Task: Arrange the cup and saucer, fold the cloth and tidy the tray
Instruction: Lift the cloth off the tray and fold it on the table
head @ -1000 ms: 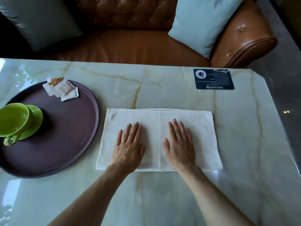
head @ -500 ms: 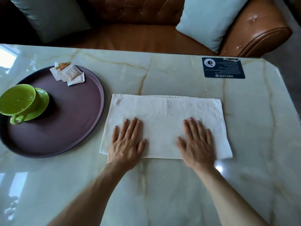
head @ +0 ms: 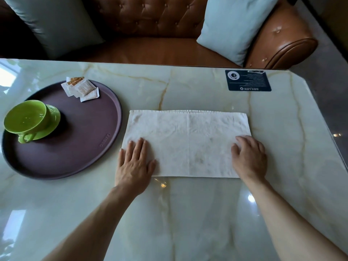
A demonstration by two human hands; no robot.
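Both hands are down on the cloth (head: pixel 188 142) now, and it's a smoothing job. The cloth lies as a long white rectangle on the table (head: pixel 188 213), just right of the tray (head: pixel 75 147), with a crease running down its middle. The left hand (head: pixel 134 166) rests flat on the cloth's near-left corner, fingers straight and together, gripping nothing. The right hand (head: pixel 249 157) sits over the near-right corner, fingers bent a little at the edge; whether they've pinched the fabric or just press it, I can't tell.

To do this well, I'd say: keep the left palm pinning its corner so the cloth can't skate on that glossy marble, take the right edge, and carry it over to meet the left edge square, using the middle crease as the hinge. Match the corners before pressing flat. The risk is the layers slipping out of line.

What's changed? Since a second ago the hands have slid apart, from either side of the crease out to the cloth's two ends, and the right fingers have gone from flat to slightly curled. The cloth itself hasn't shifted from beside the tray.

On the tray, the green cup (head: pixel 26 117) sits on its saucer (head: pixel 53 117) at the left side, handle towards us, and the sachets (head: pixel 81 89) lie at the far rim, just as before.
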